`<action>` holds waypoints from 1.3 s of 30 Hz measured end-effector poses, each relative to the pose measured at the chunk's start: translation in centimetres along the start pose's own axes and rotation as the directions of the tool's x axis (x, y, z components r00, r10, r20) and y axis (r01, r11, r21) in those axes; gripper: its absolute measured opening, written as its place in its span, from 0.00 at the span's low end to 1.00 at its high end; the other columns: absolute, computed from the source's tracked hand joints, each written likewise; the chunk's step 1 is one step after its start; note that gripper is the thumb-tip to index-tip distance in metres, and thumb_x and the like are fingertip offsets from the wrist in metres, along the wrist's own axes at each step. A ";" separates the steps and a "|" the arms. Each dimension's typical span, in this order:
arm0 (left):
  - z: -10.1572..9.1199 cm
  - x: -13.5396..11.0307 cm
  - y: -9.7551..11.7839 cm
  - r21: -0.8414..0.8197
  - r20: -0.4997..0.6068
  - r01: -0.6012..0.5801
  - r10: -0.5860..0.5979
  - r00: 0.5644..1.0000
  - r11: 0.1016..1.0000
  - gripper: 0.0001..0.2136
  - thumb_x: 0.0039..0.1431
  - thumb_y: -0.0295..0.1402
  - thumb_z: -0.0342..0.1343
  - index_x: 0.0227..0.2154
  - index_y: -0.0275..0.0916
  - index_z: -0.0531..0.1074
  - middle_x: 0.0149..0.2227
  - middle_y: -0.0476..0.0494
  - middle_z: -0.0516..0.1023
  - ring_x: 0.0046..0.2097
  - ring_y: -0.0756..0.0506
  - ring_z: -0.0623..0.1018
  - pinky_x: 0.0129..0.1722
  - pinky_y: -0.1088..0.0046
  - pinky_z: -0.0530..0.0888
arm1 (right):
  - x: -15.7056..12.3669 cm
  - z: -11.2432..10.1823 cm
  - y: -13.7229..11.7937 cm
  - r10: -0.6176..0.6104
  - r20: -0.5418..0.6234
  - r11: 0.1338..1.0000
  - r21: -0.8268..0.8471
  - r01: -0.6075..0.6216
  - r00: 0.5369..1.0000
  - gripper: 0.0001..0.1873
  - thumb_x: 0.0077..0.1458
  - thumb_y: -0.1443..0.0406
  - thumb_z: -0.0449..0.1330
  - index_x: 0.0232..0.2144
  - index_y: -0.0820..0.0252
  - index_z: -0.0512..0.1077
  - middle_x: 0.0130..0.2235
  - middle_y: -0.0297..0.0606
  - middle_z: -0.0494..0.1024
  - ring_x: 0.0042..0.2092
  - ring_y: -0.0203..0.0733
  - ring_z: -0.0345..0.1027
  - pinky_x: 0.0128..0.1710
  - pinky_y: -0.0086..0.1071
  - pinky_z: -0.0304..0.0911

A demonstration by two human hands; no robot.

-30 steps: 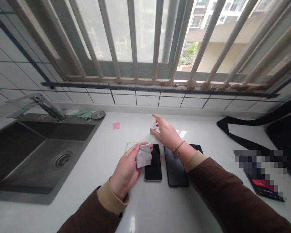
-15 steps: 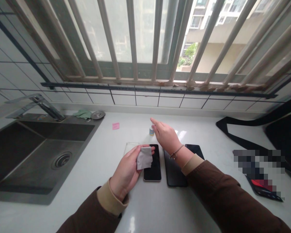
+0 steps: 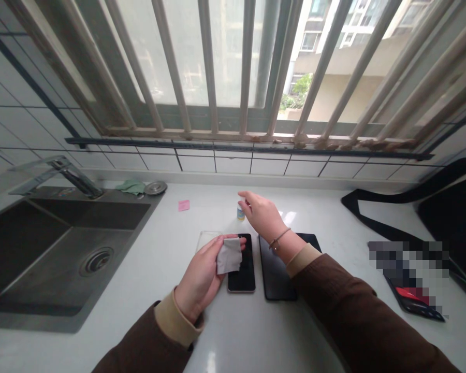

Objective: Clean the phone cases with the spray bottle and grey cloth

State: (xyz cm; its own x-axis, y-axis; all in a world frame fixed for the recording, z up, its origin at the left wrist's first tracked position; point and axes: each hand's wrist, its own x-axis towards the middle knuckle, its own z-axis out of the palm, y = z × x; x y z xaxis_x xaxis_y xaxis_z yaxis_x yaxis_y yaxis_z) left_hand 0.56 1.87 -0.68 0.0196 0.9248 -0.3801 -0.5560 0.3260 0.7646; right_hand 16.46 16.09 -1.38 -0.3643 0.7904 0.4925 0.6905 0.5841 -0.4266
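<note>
A small grey cloth (image 3: 229, 256) is held in my left hand (image 3: 202, 272), its fingers passing behind it. That hand hovers over a black smartphone (image 3: 241, 280) lying face up on the counter, and covers part of it. My right hand (image 3: 262, 213) is at a small bottle (image 3: 241, 213) with a white top and a blue and yellow label. Its fingers reach over the bottle's top, with the thumb near the side and a gap between thumb and fingers. Below the right wrist lies a black tablet (image 3: 277, 280), partly hidden by the forearm.
A clear flat case (image 3: 206, 239) lies left of the phone, mostly covered. A pink note (image 3: 184, 205) rests near the sink (image 3: 149, 212). A metal drain cover (image 3: 156, 188) and green cloth (image 3: 131, 187) sit by the faucet (image 3: 79, 178). A black strap (image 3: 376, 223) lies at right.
The fingers of my right hand have bent slightly downward over the bottle's top. My left hand keeps the cloth over the phone. The whole view has shifted slightly.
</note>
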 end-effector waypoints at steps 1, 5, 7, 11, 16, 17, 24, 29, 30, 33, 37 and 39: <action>0.0 0.0 0.0 -0.002 -0.002 0.000 0.000 1.000 1.000 0.14 0.75 0.32 0.53 0.48 0.30 0.83 0.51 0.28 0.87 0.50 0.39 0.87 0.50 0.67 0.82 | 0.1 -0.1 -0.1 0.007 0.008 1.000 0.000 -0.007 1.000 0.14 0.74 0.66 0.58 0.58 0.60 0.76 0.50 0.46 0.86 0.50 0.49 0.82 0.50 0.39 0.74; 0.1 -0.1 0.2 -0.016 0.020 -0.005 0.005 1.000 1.000 0.13 0.74 0.32 0.54 0.48 0.30 0.83 0.50 0.28 0.87 0.50 0.39 0.87 0.50 0.67 0.82 | 0.2 -1.5 -0.7 0.014 0.023 1.000 -0.004 -0.014 1.000 0.23 0.73 0.64 0.58 0.67 0.58 0.69 0.54 0.48 0.84 0.49 0.52 0.81 0.50 0.43 0.74; 0.1 -0.3 0.3 -0.027 0.026 -0.005 0.005 1.000 1.000 0.14 0.75 0.33 0.54 0.49 0.30 0.82 0.50 0.28 0.87 0.49 0.39 0.87 0.51 0.66 0.82 | -0.2 -2.8 -1.4 -0.013 -0.027 1.000 0.004 0.013 1.000 0.26 0.74 0.61 0.58 0.70 0.57 0.66 0.59 0.51 0.80 0.53 0.54 0.79 0.52 0.46 0.74; 0.1 -0.9 0.5 -0.036 0.093 0.034 -0.030 0.995 0.999 0.16 0.75 0.39 0.56 0.54 0.34 0.80 0.50 0.29 0.87 0.48 0.37 0.88 0.50 0.62 0.82 | -3.0 -5.4 -3.3 0.026 -0.147 0.985 0.172 -0.001 0.989 0.18 0.76 0.55 0.53 0.57 0.57 0.76 0.51 0.50 0.81 0.50 0.52 0.77 0.52 0.46 0.73; 0.3 -2.1 0.5 0.007 0.275 0.083 -0.082 0.958 0.997 0.22 0.72 0.48 0.59 0.62 0.43 0.76 0.51 0.32 0.87 0.48 0.35 0.88 0.47 0.57 0.83 | -8.8 -5.8 -5.1 0.229 0.383 0.651 0.623 -0.433 0.895 0.35 0.76 0.41 0.45 0.41 0.57 0.83 0.38 0.43 0.83 0.39 0.47 0.77 0.39 0.39 0.72; 0.4 -2.3 0.4 0.035 0.285 0.081 -0.088 0.955 0.996 0.23 0.72 0.49 0.60 0.63 0.45 0.76 0.52 0.33 0.86 0.47 0.35 0.88 0.45 0.59 0.83 | -9.8 -5.5 -5.3 0.201 0.499 0.540 0.662 -0.520 0.843 0.37 0.74 0.39 0.46 0.39 0.57 0.83 0.34 0.42 0.81 0.36 0.45 0.75 0.36 0.38 0.71; 0.2 -2.3 -0.3 0.311 0.262 0.027 -0.113 0.958 0.950 0.29 0.68 0.55 0.61 0.67 0.48 0.74 0.58 0.33 0.82 0.48 0.36 0.86 0.43 0.59 0.84 | -12.2 -4.6 -5.8 0.241 0.518 0.264 0.779 -0.569 0.821 0.22 0.65 0.46 0.68 0.40 0.58 0.84 0.35 0.37 0.82 0.35 0.39 0.71 0.35 0.32 0.65; -0.4 -1.7 1.2 0.789 0.217 -0.320 0.249 0.944 0.525 0.22 0.75 0.49 0.52 0.61 0.42 0.75 0.36 0.40 0.84 0.37 0.38 0.83 0.41 0.63 0.78 | -12.0 -4.4 -5.7 0.418 0.453 0.029 0.859 -0.510 0.787 0.23 0.62 0.46 0.70 0.45 0.59 0.84 0.41 0.41 0.86 0.41 0.45 0.79 0.45 0.39 0.74; -0.7 -1.6 1.6 0.906 0.201 -0.312 0.358 0.912 0.287 0.18 0.75 0.45 0.52 0.56 0.42 0.76 0.35 0.40 0.82 0.37 0.38 0.82 0.42 0.62 0.77 | -12.0 -4.3 -5.5 0.467 0.444 -0.008 0.867 -0.498 0.765 0.24 0.61 0.45 0.71 0.45 0.58 0.84 0.42 0.42 0.86 0.41 0.45 0.79 0.45 0.40 0.75; -1.9 -1.2 2.9 0.954 0.193 -0.037 0.520 0.832 -0.296 0.11 0.72 0.35 0.50 0.49 0.37 0.75 0.45 0.31 0.81 0.46 0.33 0.81 0.48 0.58 0.75 | -11.8 -4.1 -5.1 0.567 0.416 -0.050 0.879 -0.474 0.711 0.24 0.58 0.45 0.73 0.43 0.58 0.83 0.42 0.42 0.86 0.41 0.46 0.80 0.43 0.40 0.77; -3.6 -0.8 3.3 0.806 0.085 0.229 0.490 0.868 -0.546 0.13 0.72 0.37 0.51 0.45 0.33 0.75 0.42 0.27 0.80 0.45 0.30 0.82 0.44 0.58 0.76 | -11.5 -4.1 -4.7 0.595 0.412 -0.080 0.885 -0.459 0.690 0.25 0.54 0.46 0.75 0.43 0.59 0.83 0.42 0.42 0.86 0.40 0.44 0.81 0.41 0.38 0.77; -4.3 -0.6 3.0 0.796 0.080 0.200 0.427 0.900 -0.571 0.12 0.73 0.36 0.50 0.43 0.34 0.75 0.40 0.28 0.81 0.43 0.31 0.83 0.42 0.60 0.76 | -11.4 -4.1 -4.7 0.586 0.416 -0.093 0.887 -0.452 0.696 0.25 0.53 0.47 0.76 0.44 0.59 0.83 0.42 0.43 0.87 0.40 0.44 0.81 0.41 0.37 0.77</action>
State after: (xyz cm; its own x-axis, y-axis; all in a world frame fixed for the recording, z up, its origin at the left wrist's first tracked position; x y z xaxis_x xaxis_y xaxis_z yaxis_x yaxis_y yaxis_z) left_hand -4.69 1.44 -0.41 -0.1533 0.9878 0.0264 0.9830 0.1552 -0.0979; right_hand 19.88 3.55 -1.88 -0.1087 0.9688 -0.2229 -0.4544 -0.2478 -0.8557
